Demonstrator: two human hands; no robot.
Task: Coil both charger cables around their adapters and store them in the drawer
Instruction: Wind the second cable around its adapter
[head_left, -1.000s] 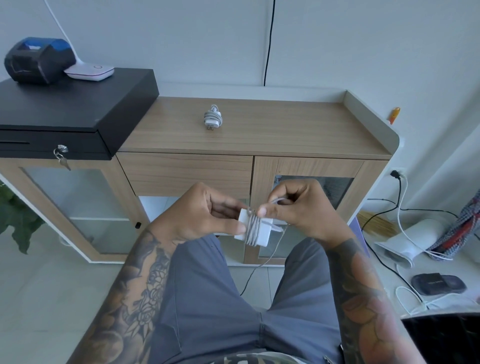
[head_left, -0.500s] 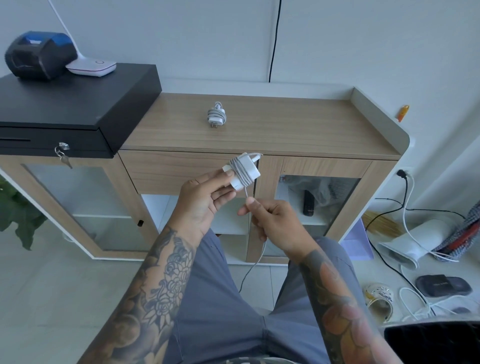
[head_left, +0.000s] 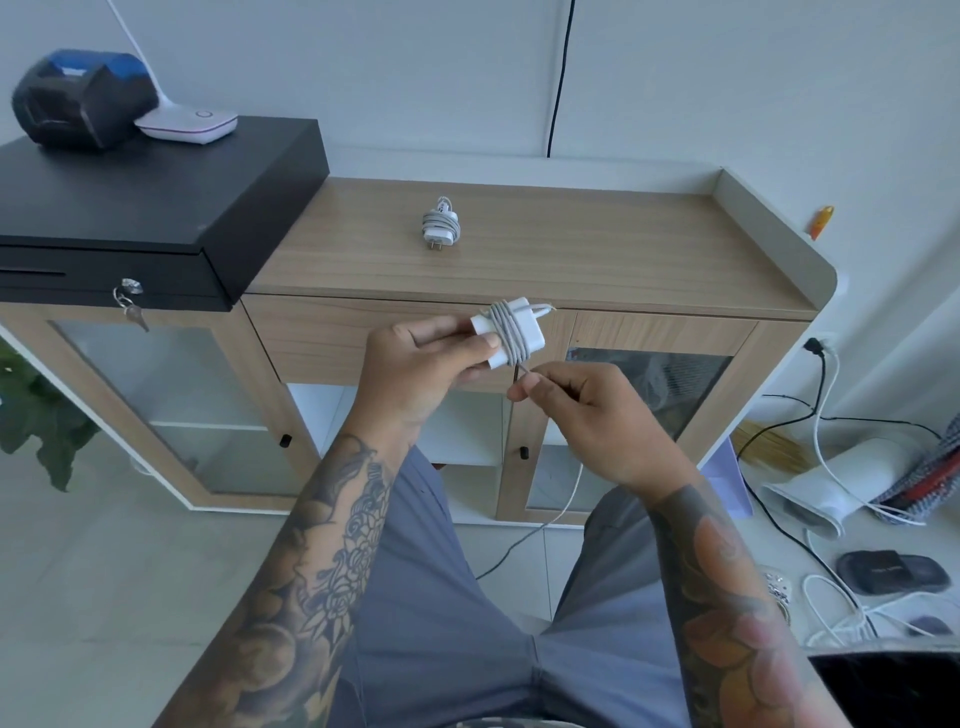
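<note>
wooden bench (head_left: 597, 265) with a raised pale rim along its back and right edges; a closed drawer (head_left: 322, 338) sits under its top at the left, glass-fronted doors below. black cash drawer (head_left: 156, 208) stands on the cabinet's left end, a key hanging from its lock; on it, a dark printer (head_left: 78, 98) and a flat white device (head_left: 189, 124) just beside it. left hand (head_left: 415, 374), fingers and thumb curled round the white adapter (head_left: 509, 332), holds it in the air in front of the drawer, near the bench's front edge. right hand (head_left: 587, 410), just below and to the right of the adapter, pinches the cable (head_left: 563, 512) between thumb and forefinger close under the adapter. several grey turns of this cable lie wound across the middle of the adapter; the free length hangs down from the right hand between the person's knees toward the floor. second adapter (head_left: 440, 228), its cable already coiled round it, lies on the bench top toward the back, prongs pointing to the viewer, well apart from both hands. on the floor at the right: loose white and black cables, a white appliance (head_left: 831, 488) lying on its side, and a black slipper (head_left: 891, 571).
</note>
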